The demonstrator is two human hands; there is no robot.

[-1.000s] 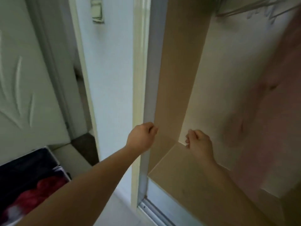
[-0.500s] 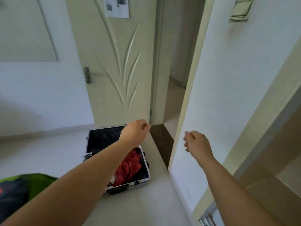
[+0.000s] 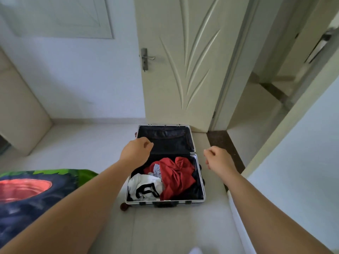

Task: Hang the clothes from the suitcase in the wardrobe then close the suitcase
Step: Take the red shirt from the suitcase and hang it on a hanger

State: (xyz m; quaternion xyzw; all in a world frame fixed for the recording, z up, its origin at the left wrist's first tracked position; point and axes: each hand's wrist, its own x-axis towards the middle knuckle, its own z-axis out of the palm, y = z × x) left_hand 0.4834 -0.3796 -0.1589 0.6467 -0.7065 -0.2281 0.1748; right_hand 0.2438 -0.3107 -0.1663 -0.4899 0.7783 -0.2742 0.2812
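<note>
— What is the suitcase (image 3: 183,200) holding right now?

— It is lying open on the pale floor (image 3: 165,228) in front of you, close to the closed door (image 3: 183,70). Its near half is holding a crumpled red garment (image 3: 176,177), which is spreading over the middle and right. A white garment with black trim (image 3: 143,186) is sitting in the near left corner. A small grey piece (image 3: 157,169) is peeking out between them, toward the back.

— And the lid?

— The lid (image 3: 165,136) is folded back toward the door and is showing its dark lining.

— What are my hands doing?

— You are reaching both out. Your left hand (image 3: 136,150) is hovering over the lid's left edge. Your right hand (image 3: 218,158) is hanging just past the case's right side. Both are curling their fingers in, and neither is gripping anything. A green and dark patterned cover (image 3: 27,189) is lying at your left.
</note>
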